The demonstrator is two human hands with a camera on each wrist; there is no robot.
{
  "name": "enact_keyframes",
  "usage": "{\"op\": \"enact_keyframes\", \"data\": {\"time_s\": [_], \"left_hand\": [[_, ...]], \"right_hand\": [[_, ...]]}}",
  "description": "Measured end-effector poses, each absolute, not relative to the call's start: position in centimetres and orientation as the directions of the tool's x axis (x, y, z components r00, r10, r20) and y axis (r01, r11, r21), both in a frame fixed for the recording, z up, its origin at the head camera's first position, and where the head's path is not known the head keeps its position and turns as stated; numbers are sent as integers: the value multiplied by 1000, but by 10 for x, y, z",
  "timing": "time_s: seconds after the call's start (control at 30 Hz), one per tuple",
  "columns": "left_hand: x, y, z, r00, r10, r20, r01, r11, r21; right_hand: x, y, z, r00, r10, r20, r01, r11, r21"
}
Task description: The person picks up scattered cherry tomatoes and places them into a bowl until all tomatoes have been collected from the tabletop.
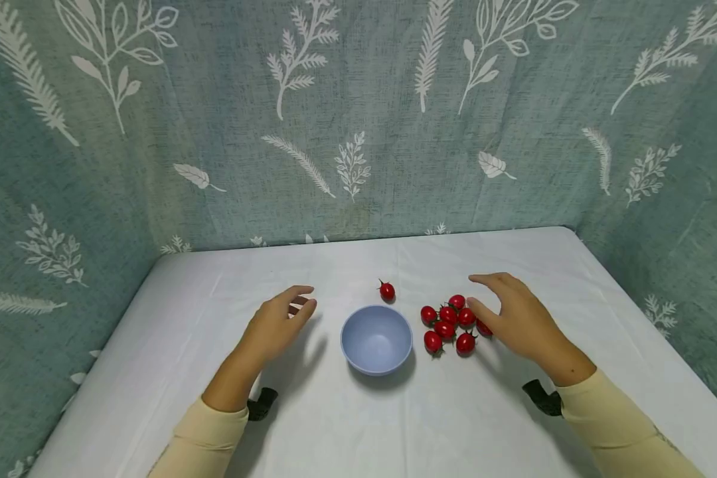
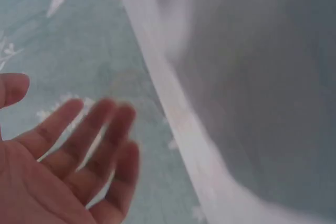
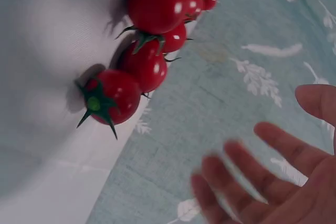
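Observation:
A light blue bowl (image 1: 376, 340) stands on the white table between the two hands. To its right lies a cluster of small red tomatoes (image 1: 448, 315) with green stems. One single tomato (image 1: 387, 291) sits behind the bowl. My left hand (image 1: 279, 325) hovers left of the bowl, holding nothing, its fingers loosely bent. My right hand (image 1: 516, 318) is over the right side of the cluster, partly covering one tomato from the head camera. In the right wrist view, the fingers of that hand (image 3: 278, 182) are spread apart from the tomatoes (image 3: 118, 98).
A white cloth (image 1: 358, 425) covers the table. Behind and at both sides hangs a green curtain (image 1: 394, 166) with white leaf prints. Each wrist carries a dark strap piece (image 1: 261, 403).

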State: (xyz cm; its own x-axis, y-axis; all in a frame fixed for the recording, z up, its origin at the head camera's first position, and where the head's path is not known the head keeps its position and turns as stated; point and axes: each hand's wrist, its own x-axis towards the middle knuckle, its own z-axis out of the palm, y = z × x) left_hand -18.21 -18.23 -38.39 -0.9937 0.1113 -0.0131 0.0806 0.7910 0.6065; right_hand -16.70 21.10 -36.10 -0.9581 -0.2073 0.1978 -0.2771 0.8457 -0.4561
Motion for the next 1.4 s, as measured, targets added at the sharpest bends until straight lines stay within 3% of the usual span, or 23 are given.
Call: {"op": "enact_keyframes", "data": {"time_s": [0.17, 0.4, 0.7, 1.4], "left_hand": [[-185, -168, -389, -973, 201, -114, 50, 663, 747], [-181, -163, -399, -916, 349, -195, 25, 538, 843], [-178, -164, -409, -860, 434, -267, 12, 541, 841], [-187, -171, -416, -837, 483, -257, -3, 465, 885]], "right_hand": [[-169, 219, -364, -958, -197, 208, -282, 773, -568], [-172, 226, -373, -969, -158, 189, -241, 768, -594], [-171, 229, -384, -975, -179, 128, -220, 801, -557], [-186, 244, -397, -976, -217, 19, -188, 794, -579]]}}
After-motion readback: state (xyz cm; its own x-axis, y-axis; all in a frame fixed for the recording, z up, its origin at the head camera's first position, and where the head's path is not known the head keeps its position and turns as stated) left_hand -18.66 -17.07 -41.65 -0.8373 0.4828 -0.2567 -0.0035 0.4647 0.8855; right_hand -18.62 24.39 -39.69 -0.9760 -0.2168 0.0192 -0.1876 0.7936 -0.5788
